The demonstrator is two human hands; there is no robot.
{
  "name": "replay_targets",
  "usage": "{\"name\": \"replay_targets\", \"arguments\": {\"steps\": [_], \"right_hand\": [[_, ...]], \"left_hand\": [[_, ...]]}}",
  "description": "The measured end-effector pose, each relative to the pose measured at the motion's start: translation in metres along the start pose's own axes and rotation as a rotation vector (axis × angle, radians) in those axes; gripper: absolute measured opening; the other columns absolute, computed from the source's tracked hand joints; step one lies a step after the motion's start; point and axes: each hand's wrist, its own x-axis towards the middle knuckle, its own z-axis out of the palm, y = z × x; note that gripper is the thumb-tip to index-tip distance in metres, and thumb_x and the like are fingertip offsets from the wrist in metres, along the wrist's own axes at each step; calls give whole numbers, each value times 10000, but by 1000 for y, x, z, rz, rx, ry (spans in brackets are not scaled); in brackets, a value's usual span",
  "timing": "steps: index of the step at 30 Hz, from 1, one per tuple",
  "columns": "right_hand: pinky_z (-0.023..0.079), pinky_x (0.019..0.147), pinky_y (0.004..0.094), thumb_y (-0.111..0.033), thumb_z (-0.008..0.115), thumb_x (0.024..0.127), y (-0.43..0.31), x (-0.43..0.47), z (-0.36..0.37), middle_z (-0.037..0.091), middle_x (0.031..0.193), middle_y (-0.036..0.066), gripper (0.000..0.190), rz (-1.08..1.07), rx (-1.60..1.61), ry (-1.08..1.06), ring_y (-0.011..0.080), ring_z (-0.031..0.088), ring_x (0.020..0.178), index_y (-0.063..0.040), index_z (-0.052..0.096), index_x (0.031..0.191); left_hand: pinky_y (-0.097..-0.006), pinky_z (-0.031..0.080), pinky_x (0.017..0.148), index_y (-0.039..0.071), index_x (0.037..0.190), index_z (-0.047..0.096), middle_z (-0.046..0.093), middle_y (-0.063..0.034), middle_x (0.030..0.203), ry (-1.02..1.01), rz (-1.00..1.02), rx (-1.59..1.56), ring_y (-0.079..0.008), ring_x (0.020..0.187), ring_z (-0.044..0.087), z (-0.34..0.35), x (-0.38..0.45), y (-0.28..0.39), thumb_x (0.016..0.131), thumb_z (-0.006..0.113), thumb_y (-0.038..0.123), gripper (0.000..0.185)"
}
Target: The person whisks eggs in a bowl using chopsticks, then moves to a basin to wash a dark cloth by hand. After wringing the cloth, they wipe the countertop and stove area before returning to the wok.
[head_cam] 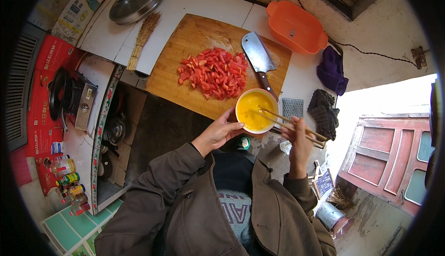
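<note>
My left hand (222, 130) grips the side of a bowl (240, 119), thumb against its rim. Beaten yellow egg (255, 108) fills much of it, with small bubbles on the surface. In my right hand (299, 141) is a pair of wooden chopsticks (288, 124), their tips dipped in the egg. The bowl is at the near edge of a wooden cutting board (174, 51). Chopped tomato (215, 71) lies heaped on that board. Just beyond the bowl rests a cleaver (257, 52), its dark handle (266, 82) towards me and partly hidden by the bowl.
On the tiled counter are an orange plastic basin (295, 30), a straw whisk broom (143, 42), a lidded pan (137, 2), a purple cloth (332, 70) and a dark rag (323, 111). Bottles (71, 183) and a gas stove (85, 103) stand at left. A red door (386, 155) is at right.
</note>
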Motion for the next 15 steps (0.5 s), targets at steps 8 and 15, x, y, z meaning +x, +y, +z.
{"name": "replay_targets", "arguments": {"steps": [8,15], "right_hand": [[574,595,238,-335,512,986,27,2,11,679,827,134,380,119,68,-10,189,701,703,32,611,981],[598,570,218,-333,522,975,36,19,-13,676,800,123,360,496,481,36,170,699,677,18,602,968]], "left_hand": [[-317,463,1012,101,1423,302,466,-68,1302,4,14,0,-169,1179,526,-1,0,-2,900,617,32,614],[-325,457,1020,99,1423,303,466,-71,1295,35,3,17,-173,1184,523,2,-1,0,900,612,22,612]]}}
